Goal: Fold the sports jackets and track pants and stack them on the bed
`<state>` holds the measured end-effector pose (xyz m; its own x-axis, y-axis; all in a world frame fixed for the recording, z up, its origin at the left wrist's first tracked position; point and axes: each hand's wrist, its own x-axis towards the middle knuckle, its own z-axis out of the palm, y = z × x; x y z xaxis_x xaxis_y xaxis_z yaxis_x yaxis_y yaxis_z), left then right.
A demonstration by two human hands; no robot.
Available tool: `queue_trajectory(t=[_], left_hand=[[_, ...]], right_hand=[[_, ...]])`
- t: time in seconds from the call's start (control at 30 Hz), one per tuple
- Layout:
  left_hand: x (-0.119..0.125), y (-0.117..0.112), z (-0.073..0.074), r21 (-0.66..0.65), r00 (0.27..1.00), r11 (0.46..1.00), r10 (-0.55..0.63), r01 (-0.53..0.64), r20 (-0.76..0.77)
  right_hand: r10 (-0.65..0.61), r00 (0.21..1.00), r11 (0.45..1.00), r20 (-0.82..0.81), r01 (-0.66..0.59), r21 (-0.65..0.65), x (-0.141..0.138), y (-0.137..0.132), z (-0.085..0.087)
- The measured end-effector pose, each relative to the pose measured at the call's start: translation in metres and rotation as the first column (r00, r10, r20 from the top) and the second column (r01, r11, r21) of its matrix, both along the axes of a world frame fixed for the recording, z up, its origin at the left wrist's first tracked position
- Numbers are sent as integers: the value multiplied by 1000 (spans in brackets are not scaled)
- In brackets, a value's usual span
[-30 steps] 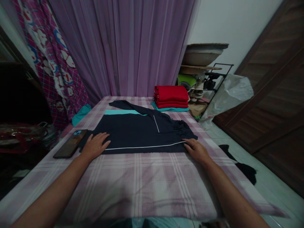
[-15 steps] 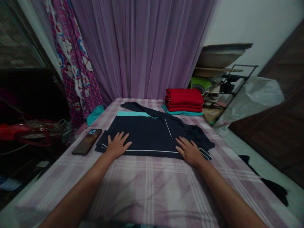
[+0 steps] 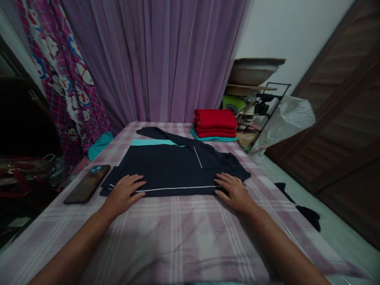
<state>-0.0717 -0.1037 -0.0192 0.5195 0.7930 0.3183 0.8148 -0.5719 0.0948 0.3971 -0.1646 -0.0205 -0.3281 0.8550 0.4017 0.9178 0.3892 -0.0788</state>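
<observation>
A dark navy long-sleeved shirt [image 3: 166, 166] lies folded over on the plaid cloth, with white piping along its near edge and a turquoise band at its far side. One sleeve stretches diagonally across the top toward the far left. At the shirt's near left corner, my left hand [image 3: 123, 194] rests palm down, fingers extended and holding nothing. My right hand [image 3: 236, 192] lies flat over the near right edge, its fingers also stretched out on the fabric. Whether either thumb is tucked under the edge I cannot tell.
A phone [image 3: 87, 185] lies left of the shirt on the plaid-covered surface [image 3: 178, 237]. Folded red cloths [image 3: 215, 120] are stacked on turquoise fabric [image 3: 231, 139] at the far right. Beyond are a purple curtain [image 3: 154, 59] and a cluttered rack [image 3: 258, 95].
My view has swung a little to the right. Both hands have slid toward me, to the shirt's near edge, the left one also closer to the left corner. The shirt keeps its shape.
</observation>
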Motion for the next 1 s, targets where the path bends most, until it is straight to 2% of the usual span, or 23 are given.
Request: queue_trajectory(t=[0.1,0.2,0.33,0.43,0.57,0.7,0.77,0.87,1.0], left_hand=[[-27,-9,5,-20,998,1000,-24,23,-52],[-41,-14,14,-72,993,997,1,-10,-118],[-36,-15,24,-98,980,994,34,-54,-197],[-29,-17,28,-11,979,996,90,-94,-185],[-31,-27,27,62,986,995,85,-76,-143],[-36,-39,25,-30,990,998,58,-62,-126],[-36,-40,29,-88,993,994,53,-62,-109],[-30,-29,43,-121,996,990,64,-72,-70],[-8,5,52,-40,978,979,199,-201,-55]], right_hand=[[29,1000,999,-8,-29,-18,16,-11,-5],[40,999,999,-6,-40,-33,20,-8,-8],[26,999,996,22,-24,-83,15,4,0],[2,1000,997,23,0,-77,15,6,9],[34,999,999,7,-34,-34,21,-9,9],[42,999,995,12,-40,-90,23,-26,5],[39,999,989,10,-37,-141,20,-27,12],[29,1000,978,1,-28,-208,8,-16,34],[-24,998,998,-58,21,-56,-35,12,58]])
